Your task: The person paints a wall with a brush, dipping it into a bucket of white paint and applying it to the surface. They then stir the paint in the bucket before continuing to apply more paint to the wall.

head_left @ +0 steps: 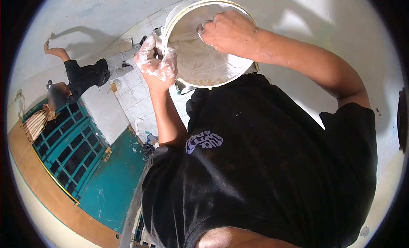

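Note:
A round pale bucket [204, 69] is in front of my chest, its open mouth facing me. Whitish paste or residue coats its inner wall. My left hand [157, 62], smeared with white, grips the rim at the bucket's left side with the thumb curled in. Inside the mouth, my right hand [230, 33] is closed in a fist. A small dark bit shows by its fingers, but what it holds is mostly hidden.
Another person [87, 77] in dark clothes stands by the wall at left, one arm raised to it. Near their feet is a small bucket [115, 85] on the white tiled floor [138, 92]. A teal door or window grille [70, 143] lies at lower left.

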A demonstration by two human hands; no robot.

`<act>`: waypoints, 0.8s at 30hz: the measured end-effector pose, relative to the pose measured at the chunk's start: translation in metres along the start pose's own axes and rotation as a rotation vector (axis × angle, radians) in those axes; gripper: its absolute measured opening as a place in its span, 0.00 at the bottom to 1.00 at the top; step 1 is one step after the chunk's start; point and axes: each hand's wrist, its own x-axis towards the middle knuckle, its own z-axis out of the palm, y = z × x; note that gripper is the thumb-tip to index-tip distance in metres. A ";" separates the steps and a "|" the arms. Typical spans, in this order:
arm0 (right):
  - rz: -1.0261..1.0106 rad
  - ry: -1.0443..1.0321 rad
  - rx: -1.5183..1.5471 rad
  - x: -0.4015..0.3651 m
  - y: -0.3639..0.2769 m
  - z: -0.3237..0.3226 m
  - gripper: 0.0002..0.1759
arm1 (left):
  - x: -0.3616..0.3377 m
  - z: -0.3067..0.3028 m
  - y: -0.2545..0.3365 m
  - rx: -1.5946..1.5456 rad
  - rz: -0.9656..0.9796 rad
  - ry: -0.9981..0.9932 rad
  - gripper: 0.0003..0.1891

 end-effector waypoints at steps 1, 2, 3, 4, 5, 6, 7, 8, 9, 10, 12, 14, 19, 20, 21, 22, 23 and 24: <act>0.004 0.037 -0.016 0.003 0.002 0.004 0.06 | 0.000 0.000 -0.007 -0.018 -0.004 0.004 0.08; -0.018 0.009 -0.012 0.002 0.005 0.007 0.06 | -0.001 0.000 -0.008 -0.006 -0.004 -0.006 0.08; -0.040 -0.020 -0.007 -0.002 0.009 0.011 0.06 | -0.003 0.002 -0.010 0.006 -0.006 -0.016 0.08; -0.063 -0.050 -0.006 -0.005 0.013 0.015 0.05 | -0.005 0.005 -0.013 0.017 -0.006 -0.024 0.08; -0.057 -0.049 -0.013 -0.005 0.014 0.016 0.05 | -0.005 0.005 -0.015 0.042 0.000 -0.027 0.08; -0.054 -0.048 -0.018 -0.009 0.013 0.019 0.05 | -0.007 0.010 -0.018 0.069 0.003 -0.030 0.09; -0.056 -0.050 -0.026 -0.012 0.012 0.019 0.05 | -0.009 0.013 -0.019 0.095 0.004 -0.027 0.09; -0.011 -0.112 -0.043 -0.009 0.009 0.009 0.05 | -0.004 0.011 -0.017 0.139 0.071 -0.037 0.10; 0.030 -0.179 -0.057 -0.009 0.004 -0.002 0.05 | -0.001 0.011 -0.017 0.187 0.128 -0.045 0.10; 0.067 -0.247 -0.072 -0.006 0.001 -0.008 0.05 | 0.001 0.009 -0.016 0.236 0.180 -0.054 0.10; 0.119 -0.255 -0.014 -0.008 0.002 -0.009 0.05 | 0.001 0.011 -0.009 0.179 0.127 -0.020 0.11; 0.142 -0.262 -0.008 -0.008 0.002 -0.009 0.06 | 0.000 0.011 -0.002 0.127 0.074 -0.018 0.11; 0.074 -0.204 -0.062 -0.009 0.008 -0.009 0.08 | 0.000 0.011 -0.001 0.165 0.061 -0.009 0.11; 0.051 -0.206 -0.058 -0.008 0.011 -0.009 0.08 | 0.001 0.011 -0.001 0.169 0.045 -0.007 0.11; 0.028 -0.208 -0.054 -0.008 0.013 -0.009 0.08 | 0.003 0.011 0.001 0.173 0.028 -0.006 0.11; 0.006 -0.211 -0.048 -0.010 0.015 -0.009 0.08 | 0.003 0.013 0.003 0.178 0.012 -0.006 0.12; -0.011 -0.241 -0.047 -0.009 0.014 -0.009 0.08 | 0.003 0.017 0.004 0.174 0.065 0.019 0.12; -0.025 -0.271 -0.044 -0.007 0.011 -0.009 0.08 | 0.004 0.024 0.007 0.170 0.119 0.043 0.12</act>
